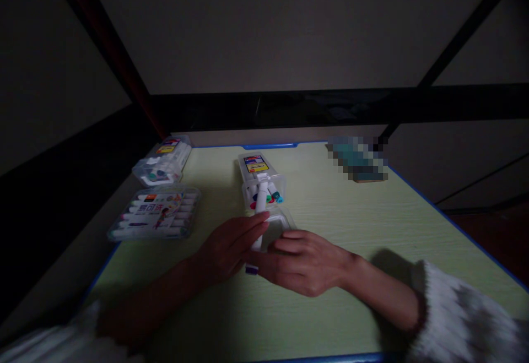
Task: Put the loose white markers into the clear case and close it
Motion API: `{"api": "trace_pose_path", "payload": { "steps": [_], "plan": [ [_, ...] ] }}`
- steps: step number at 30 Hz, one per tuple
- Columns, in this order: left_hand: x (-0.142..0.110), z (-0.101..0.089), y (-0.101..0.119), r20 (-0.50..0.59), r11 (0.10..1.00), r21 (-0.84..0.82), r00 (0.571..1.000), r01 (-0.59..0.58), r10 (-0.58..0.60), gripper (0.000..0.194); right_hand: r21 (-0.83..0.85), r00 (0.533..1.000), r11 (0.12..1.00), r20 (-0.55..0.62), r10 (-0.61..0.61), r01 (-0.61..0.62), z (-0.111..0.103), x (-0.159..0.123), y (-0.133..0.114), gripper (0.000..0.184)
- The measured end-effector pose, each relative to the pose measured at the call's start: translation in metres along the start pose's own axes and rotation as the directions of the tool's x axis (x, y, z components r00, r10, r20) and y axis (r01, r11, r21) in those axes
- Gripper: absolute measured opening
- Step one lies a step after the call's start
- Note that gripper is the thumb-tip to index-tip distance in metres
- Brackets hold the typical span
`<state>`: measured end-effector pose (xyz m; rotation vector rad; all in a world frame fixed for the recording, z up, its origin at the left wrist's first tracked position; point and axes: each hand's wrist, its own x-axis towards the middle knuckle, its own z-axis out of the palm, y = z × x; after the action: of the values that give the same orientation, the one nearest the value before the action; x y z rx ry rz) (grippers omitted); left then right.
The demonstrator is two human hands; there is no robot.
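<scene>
A white marker (261,200) with a purple end stands tilted between my hands, in front of an opened clear marker box (244,169). My left hand (227,244) is closed around the marker's middle. The fingers of my right hand (303,261) press on its lower part, near the purple end. Colored marker ends, red, green and blue among them, show in the mouth of the box. Its clear lid (287,217) lies folded toward me, partly hidden behind my right hand.
Two more clear cases of markers lie at the left: a flat one (155,214) and, behind it, a thicker one (163,159). A blurred-out flat object (357,159) rests at the back right. The pale green table (351,209) has a blue edge.
</scene>
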<state>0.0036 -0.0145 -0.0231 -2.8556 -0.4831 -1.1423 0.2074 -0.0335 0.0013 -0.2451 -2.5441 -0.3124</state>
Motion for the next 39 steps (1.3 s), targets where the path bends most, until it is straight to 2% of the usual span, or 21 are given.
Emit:
{"api": "trace_pose_path", "payload": {
  "steps": [9, 13, 21, 25, 39],
  "plan": [
    [0.0032, -0.0019, 0.0008, 0.024, 1.000, 0.009, 1.000, -0.002, 0.002, 0.040, -0.019, 0.999, 1.000, -0.038, 0.005, -0.006, -0.0013, 0.0010, -0.0005, 0.030],
    [0.0039, -0.0017, 0.0007, 0.003, 1.000, 0.012, 1.000, -0.006, 0.006, 0.040, -0.013, 1.000, 1.000, -0.031, 0.000, 0.000, -0.0009, 0.0012, -0.0001, 0.031],
    [0.0015, -0.0005, 0.0002, 0.012, 1.000, 0.022, 1.000, -0.011, 0.011, 0.042, -0.036, 0.999, 0.999, -0.031, -0.021, 0.020, 0.0005, 0.0002, 0.0010, 0.028],
    [0.0020, -0.0001, 0.0007, -0.016, 0.999, 0.041, 1.000, -0.007, 0.008, 0.041, -0.027, 0.999, 1.000, -0.041, -0.007, 0.006, -0.0003, 0.0001, 0.0006, 0.028],
    [0.0042, -0.0021, 0.0016, 0.012, 0.998, 0.063, 1.000, -0.015, 0.014, 0.041, -0.082, 0.996, 0.996, -0.073, -0.051, 0.045, 0.0001, -0.0001, 0.0011, 0.023]
  ]
}}
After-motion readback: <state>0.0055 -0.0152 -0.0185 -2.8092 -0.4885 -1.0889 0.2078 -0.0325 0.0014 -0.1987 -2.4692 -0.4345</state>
